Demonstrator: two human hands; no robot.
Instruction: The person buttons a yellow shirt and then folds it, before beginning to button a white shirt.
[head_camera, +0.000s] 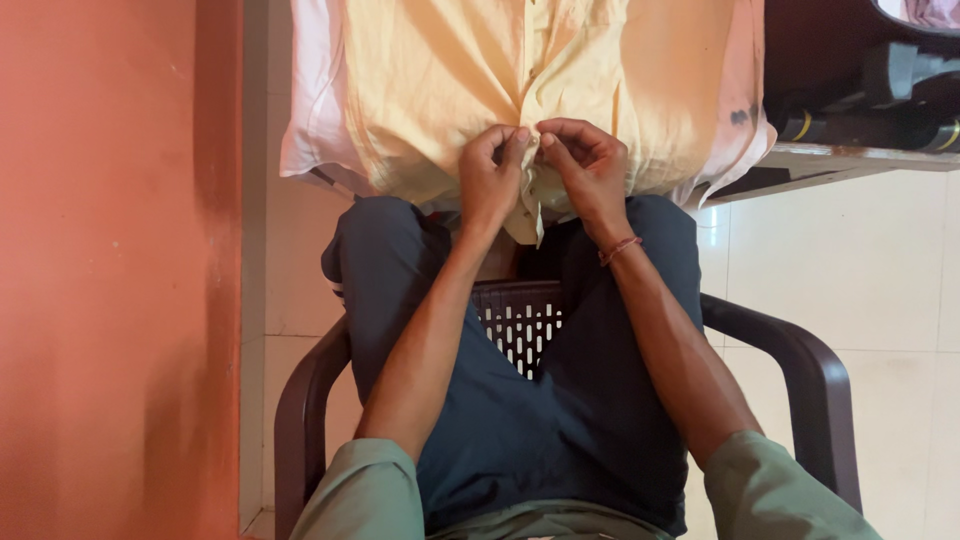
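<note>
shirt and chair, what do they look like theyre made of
The yellow shirt looks like thin matte woven cotton, soft and creased where both hands pinch it. The dark brown chair seems moulded plastic: smooth, slightly glossy arms and a slotted seat.

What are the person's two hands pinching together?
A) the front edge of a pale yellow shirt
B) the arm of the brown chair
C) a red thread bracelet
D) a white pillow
A: the left hand and right hand meet at the buttoned front edge of the pale yellow shirt draped over the table edge.

Shirt (450, 80) on table (850, 158) ahead — chair (800, 370) beneath person, wall (110, 270) left.
</note>
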